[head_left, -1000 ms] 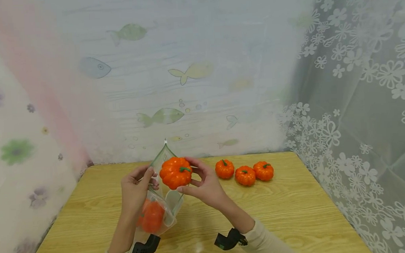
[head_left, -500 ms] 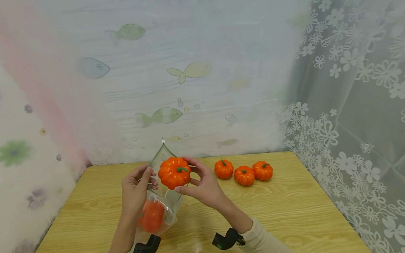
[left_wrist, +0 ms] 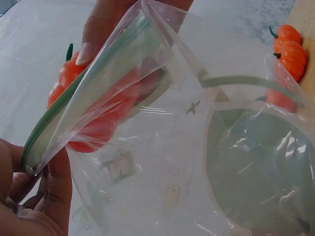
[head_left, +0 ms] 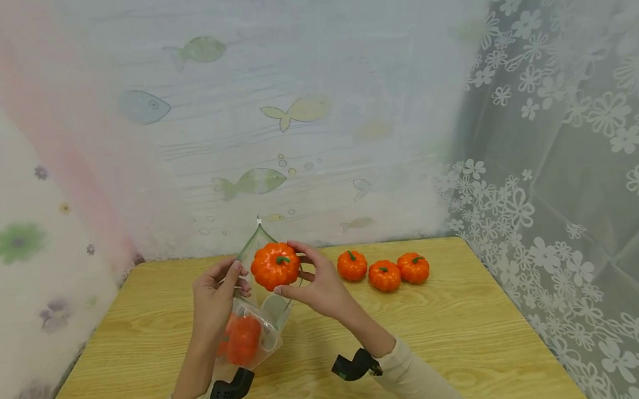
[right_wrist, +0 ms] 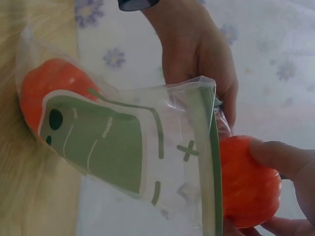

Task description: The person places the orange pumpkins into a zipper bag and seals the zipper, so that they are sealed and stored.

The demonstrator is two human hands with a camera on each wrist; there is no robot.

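Note:
My left hand (head_left: 215, 296) pinches the green-edged rim of a clear plastic zip bag (left_wrist: 187, 147), whose mouth stands open. My right hand (head_left: 323, 287) holds a small orange toy pumpkin (head_left: 275, 265) with a green stem, thumb on one side and fingers on the other. That pumpkin is at the bag's mouth; in the left wrist view part of it shows through the clear plastic. Lower in the bag lies another orange pumpkin (head_left: 243, 341), also visible in the right wrist view. The bag's printed green panel (right_wrist: 103, 142) faces the right wrist camera.
On the wooden table (head_left: 454, 336), to the right of my hands, are three more toy pumpkins: one at the left (head_left: 351, 265), a middle pumpkin (head_left: 384, 276) and a right-hand pumpkin (head_left: 413, 268). A fish-patterned curtain (head_left: 318, 164) hangs behind the table's far edge.
The right hand has raised the held pumpkin slightly and turned it a little, so its stem sits nearer the middle. My left hand and the bag stay nearly in place.

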